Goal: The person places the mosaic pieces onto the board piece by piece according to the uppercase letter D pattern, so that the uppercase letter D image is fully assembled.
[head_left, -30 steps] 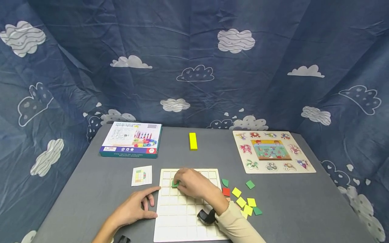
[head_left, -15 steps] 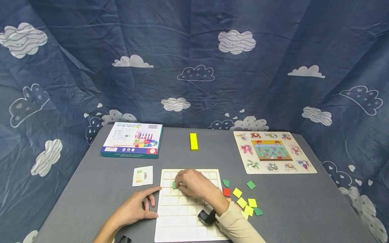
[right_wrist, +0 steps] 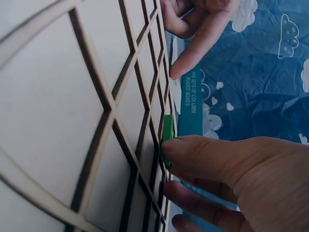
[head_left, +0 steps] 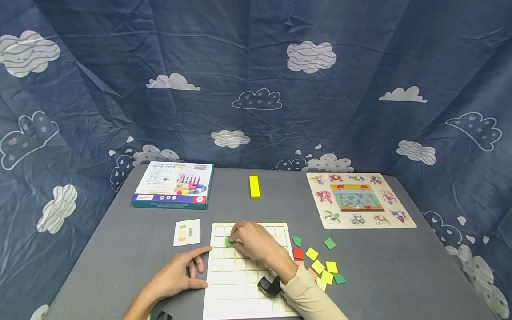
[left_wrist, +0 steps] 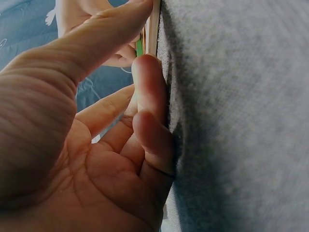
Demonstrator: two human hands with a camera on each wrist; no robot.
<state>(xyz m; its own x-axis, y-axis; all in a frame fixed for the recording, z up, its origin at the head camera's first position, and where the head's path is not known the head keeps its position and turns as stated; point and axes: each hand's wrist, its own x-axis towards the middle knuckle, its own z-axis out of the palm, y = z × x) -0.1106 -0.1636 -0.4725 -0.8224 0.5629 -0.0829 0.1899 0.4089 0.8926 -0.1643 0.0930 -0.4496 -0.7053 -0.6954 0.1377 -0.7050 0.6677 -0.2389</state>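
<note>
Head: left hand [head_left: 176, 274] touches board [head_left: 232, 291], thumb outstretched; right hand [head_left: 256, 242] pinches green tile [head_left: 228, 242].

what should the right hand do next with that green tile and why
Probably press the small flat green tile down into the pale wooden gridded board: the right hand pinches it there, and it seems to sit above the ridges. The left hand touches the board's edge, which may help steady it.

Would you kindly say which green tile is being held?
The green tile pinched by the right hand at the board; three other green tiles lie on the table.
</note>
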